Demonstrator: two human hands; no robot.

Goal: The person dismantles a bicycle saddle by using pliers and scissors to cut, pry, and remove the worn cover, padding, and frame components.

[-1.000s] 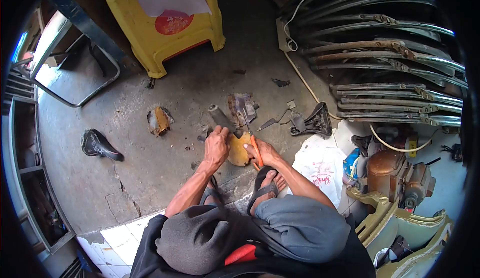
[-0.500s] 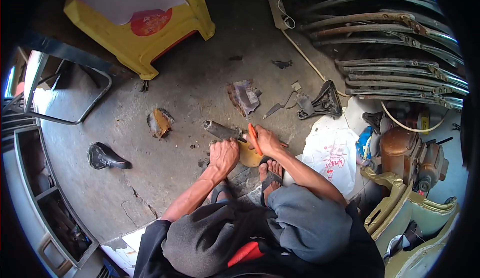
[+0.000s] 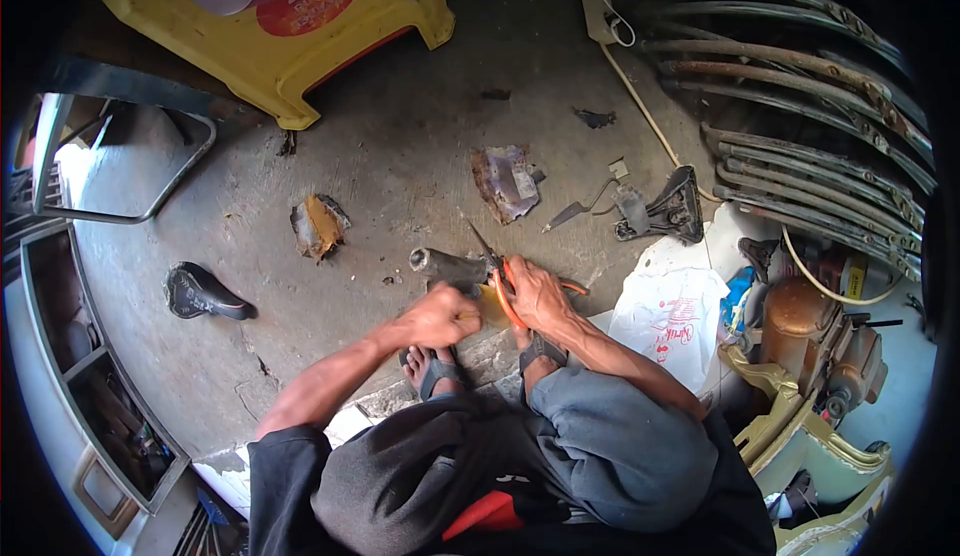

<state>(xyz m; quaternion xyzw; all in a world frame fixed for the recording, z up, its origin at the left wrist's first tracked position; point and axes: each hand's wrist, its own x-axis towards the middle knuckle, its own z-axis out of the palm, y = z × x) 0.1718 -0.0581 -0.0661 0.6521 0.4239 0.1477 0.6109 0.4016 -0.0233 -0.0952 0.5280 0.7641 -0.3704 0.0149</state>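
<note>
My right hand (image 3: 540,298) is wrapped around the scissors (image 3: 505,298) with orange handles. Their dark blades point up and away from me. Just left of it, my left hand (image 3: 438,318) is closed in a fist, gripping the edge of a yellow sheet piece (image 3: 492,308). Most of that sheet is hidden by the hands and the scissors. A grey cylinder (image 3: 445,267) with a hollow-looking end lies on the floor just beyond my left hand.
Scraps of torn covering (image 3: 507,184) and a brown-yellow scrap (image 3: 320,226) lie on the concrete. A black bicycle saddle (image 3: 200,292) is at left, a stripped saddle (image 3: 668,208) at right. Around them are a white plastic bag (image 3: 665,316), a yellow stool (image 3: 240,46) and stacked metal tubes (image 3: 790,66).
My left hand has drawn back slightly toward me, off the cylinder's near end. The scissors have turned, and their blades now show pointing away. The whole view has shifted a little.
</note>
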